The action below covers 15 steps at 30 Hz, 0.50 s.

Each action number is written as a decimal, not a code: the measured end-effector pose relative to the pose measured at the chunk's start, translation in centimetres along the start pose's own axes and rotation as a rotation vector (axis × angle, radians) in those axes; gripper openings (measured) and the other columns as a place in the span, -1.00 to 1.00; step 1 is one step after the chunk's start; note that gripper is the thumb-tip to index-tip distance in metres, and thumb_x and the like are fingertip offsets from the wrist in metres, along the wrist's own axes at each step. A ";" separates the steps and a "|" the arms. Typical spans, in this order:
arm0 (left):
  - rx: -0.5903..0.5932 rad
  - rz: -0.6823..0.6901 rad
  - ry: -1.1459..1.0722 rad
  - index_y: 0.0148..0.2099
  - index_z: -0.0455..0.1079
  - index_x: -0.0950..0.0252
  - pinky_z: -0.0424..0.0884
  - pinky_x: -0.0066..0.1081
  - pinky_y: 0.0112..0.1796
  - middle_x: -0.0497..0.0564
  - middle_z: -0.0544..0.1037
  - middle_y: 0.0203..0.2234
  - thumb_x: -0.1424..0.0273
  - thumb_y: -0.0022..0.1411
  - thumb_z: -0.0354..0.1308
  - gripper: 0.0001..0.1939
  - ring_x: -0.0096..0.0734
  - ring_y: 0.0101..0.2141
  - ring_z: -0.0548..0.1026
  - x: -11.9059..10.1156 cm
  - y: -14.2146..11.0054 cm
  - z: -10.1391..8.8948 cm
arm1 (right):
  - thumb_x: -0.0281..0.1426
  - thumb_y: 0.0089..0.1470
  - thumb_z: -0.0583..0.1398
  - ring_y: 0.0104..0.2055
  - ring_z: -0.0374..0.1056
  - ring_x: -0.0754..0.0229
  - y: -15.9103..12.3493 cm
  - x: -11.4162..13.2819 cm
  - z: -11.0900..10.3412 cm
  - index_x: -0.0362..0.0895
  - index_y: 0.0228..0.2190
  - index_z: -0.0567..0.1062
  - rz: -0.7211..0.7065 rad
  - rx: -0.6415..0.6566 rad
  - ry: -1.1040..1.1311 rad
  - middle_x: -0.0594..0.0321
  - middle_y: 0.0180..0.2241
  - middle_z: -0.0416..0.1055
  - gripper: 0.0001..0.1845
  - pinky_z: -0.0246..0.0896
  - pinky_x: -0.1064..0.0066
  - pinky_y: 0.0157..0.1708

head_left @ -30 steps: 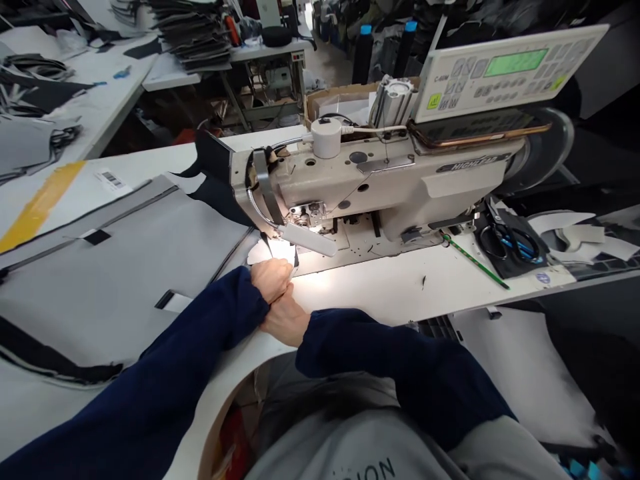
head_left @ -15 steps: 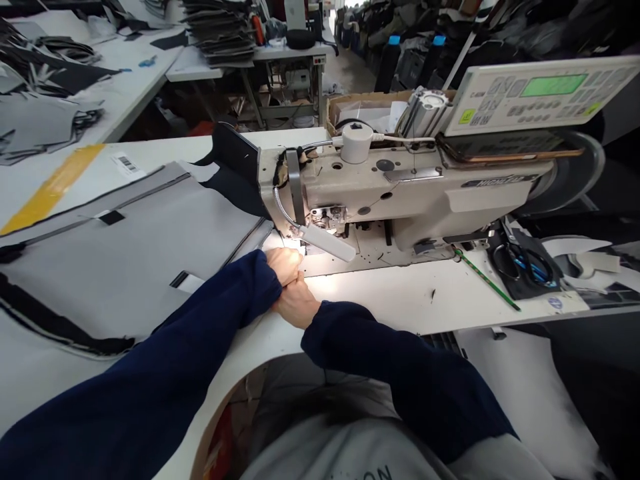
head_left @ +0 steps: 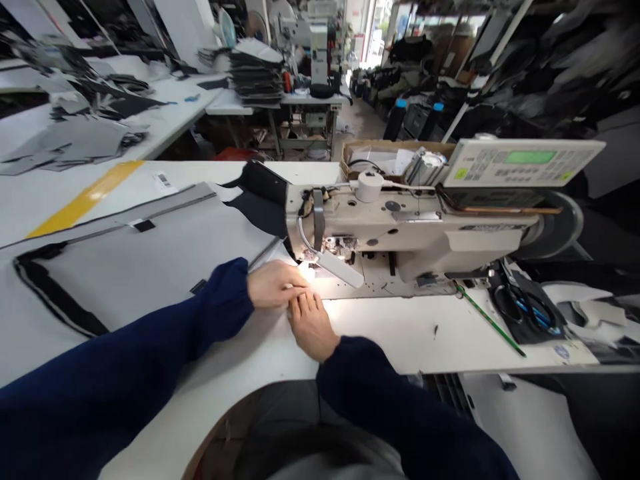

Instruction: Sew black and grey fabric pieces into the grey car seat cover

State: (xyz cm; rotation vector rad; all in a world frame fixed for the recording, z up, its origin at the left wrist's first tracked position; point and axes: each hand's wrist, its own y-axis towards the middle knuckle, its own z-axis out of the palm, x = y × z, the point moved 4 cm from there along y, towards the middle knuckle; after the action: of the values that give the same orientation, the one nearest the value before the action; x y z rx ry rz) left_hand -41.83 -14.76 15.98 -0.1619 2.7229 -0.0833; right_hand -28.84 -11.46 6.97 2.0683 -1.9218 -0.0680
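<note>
A large light-grey fabric panel (head_left: 165, 260) with black edging lies across the left of the table, its right corner under the needle end of a sewing machine (head_left: 430, 243). Just in front of the machine's lit needle area, my left hand (head_left: 277, 284) pinches the panel's corner, thumb and fingers pressed together. My right hand (head_left: 314, 327) is close against it, fingers curled over the panel's near edge. The fingertips of both hands nearly meet, and the fabric between them is mostly hidden. A small lamp (head_left: 341, 269) shines beside them.
Right of the machine lie black-handled scissors (head_left: 525, 307), a green pencil-like stick (head_left: 493, 321) and fabric scraps (head_left: 583, 303). A control panel (head_left: 525, 163) stands above the machine. Behind it is a cardboard box (head_left: 353, 155). Stacked dark pieces (head_left: 256, 73) stand farther back.
The head view has tilted up, so more of the room shows. My hands, overlapped before, have come apart a little; the left has turned flatter and the right fingers now show.
</note>
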 end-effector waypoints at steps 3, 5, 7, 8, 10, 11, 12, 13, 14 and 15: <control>-0.317 -0.235 0.052 -0.09 0.46 0.29 0.33 -0.40 -0.09 0.09 0.51 -0.16 0.29 0.32 -0.20 -0.58 -0.35 -0.15 0.45 6.2 -2.1 -3.7 | -0.47 0.20 -0.01 0.21 0.13 -0.07 -3.2 2.0 -1.8 -0.33 0.07 0.33 -0.075 -0.030 0.295 -0.20 0.14 0.20 -0.58 0.11 -0.02 0.14; -0.362 -0.448 0.218 -0.02 0.42 0.32 0.29 -0.29 -0.02 0.15 0.43 -0.05 0.27 0.30 -0.18 -0.58 -0.24 -0.05 0.38 10.7 -2.5 -4.4 | -0.46 0.19 0.00 0.19 0.19 0.06 -5.0 3.6 -2.3 -0.22 0.12 0.28 -0.047 0.057 0.636 -0.05 0.15 0.23 -0.54 0.18 0.20 0.14; -0.302 -0.569 0.328 0.02 0.39 0.31 0.24 -0.21 0.00 0.20 0.35 0.05 0.22 0.28 -0.11 -0.58 -0.15 0.03 0.31 13.9 -1.7 -3.9 | -0.41 0.15 0.07 0.07 0.33 0.12 -6.1 5.3 -1.9 -0.11 0.15 0.25 0.027 0.236 0.971 0.05 0.11 0.30 -0.48 0.31 0.32 0.01; -0.274 -0.590 0.368 0.02 0.39 0.30 0.22 -0.21 0.01 0.20 0.34 0.05 0.20 0.28 -0.10 -0.58 -0.15 0.05 0.30 14.7 -1.1 -3.4 | -0.37 0.12 0.12 0.02 0.37 0.10 -6.4 6.0 -1.5 -0.07 0.15 0.25 0.082 0.339 1.124 0.07 0.09 0.31 -0.46 0.34 0.32 -0.04; -0.196 -0.574 0.428 -0.06 0.42 0.32 0.20 -0.26 0.00 0.19 0.42 -0.03 0.19 0.29 -0.10 -0.60 -0.19 0.00 0.34 15.0 0.1 -2.7 | -0.22 0.03 0.23 -0.01 0.39 0.03 -6.6 7.2 -0.7 -0.04 0.14 0.27 0.247 0.514 1.400 0.04 0.12 0.27 -0.37 0.37 0.24 -0.09; -0.149 -0.548 0.445 -0.13 0.44 0.34 0.21 -0.31 -0.03 0.17 0.48 -0.12 0.20 0.30 -0.10 -0.61 -0.24 -0.06 0.38 14.6 0.4 -2.7 | -0.15 -0.04 0.28 -0.01 0.39 0.00 -6.5 7.7 -0.4 -0.02 0.14 0.26 0.345 0.568 1.532 0.03 0.16 0.21 -0.28 0.37 0.18 -0.08; -0.100 -0.522 0.454 -0.19 0.46 0.36 0.22 -0.36 -0.08 0.14 0.51 -0.22 0.20 0.31 -0.12 -0.59 -0.28 -0.14 0.41 13.9 0.3 -2.8 | -0.10 -0.11 0.32 0.00 0.38 0.00 -6.1 8.2 -0.3 0.01 0.14 0.25 0.430 0.595 1.664 0.02 0.21 0.12 -0.21 0.36 0.14 -0.08; -0.065 -0.507 0.461 -0.25 0.47 0.38 0.24 -0.40 -0.14 0.11 0.53 -0.31 0.19 0.33 -0.15 -0.55 -0.31 -0.21 0.43 13.1 -0.1 -3.3 | -0.09 -0.17 0.35 0.00 0.37 0.01 -5.5 8.8 -0.3 0.03 0.14 0.25 0.482 0.614 1.790 0.02 0.24 0.05 -0.16 0.37 0.13 -0.09; -0.046 -0.503 0.464 -0.30 0.47 0.40 0.24 -0.42 -0.21 0.10 0.53 -0.40 0.17 0.35 -0.19 -0.49 -0.33 -0.28 0.43 12.1 -0.9 -3.9 | -0.11 -0.22 0.38 0.00 0.37 0.03 -4.7 9.4 -0.4 0.03 0.12 0.26 0.501 0.629 1.904 0.02 0.26 0.00 -0.13 0.38 0.15 -0.12; -0.067 -0.499 0.461 -0.34 0.46 0.42 0.24 -0.43 -0.27 0.09 0.51 -0.46 0.14 0.36 -0.22 -0.44 -0.35 -0.34 0.42 11.0 -2.0 -4.8 | -0.16 -0.24 0.40 0.00 0.37 0.05 -3.6 10.2 -0.6 -0.01 0.09 0.30 0.483 0.644 1.998 0.01 0.25 0.00 -0.16 0.40 0.20 -0.15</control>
State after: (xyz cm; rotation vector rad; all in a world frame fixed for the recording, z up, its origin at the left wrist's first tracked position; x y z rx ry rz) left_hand -53.52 -17.93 16.20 -0.9450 3.0680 -0.1907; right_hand -24.27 -21.17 8.38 0.6734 -0.8414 1.9579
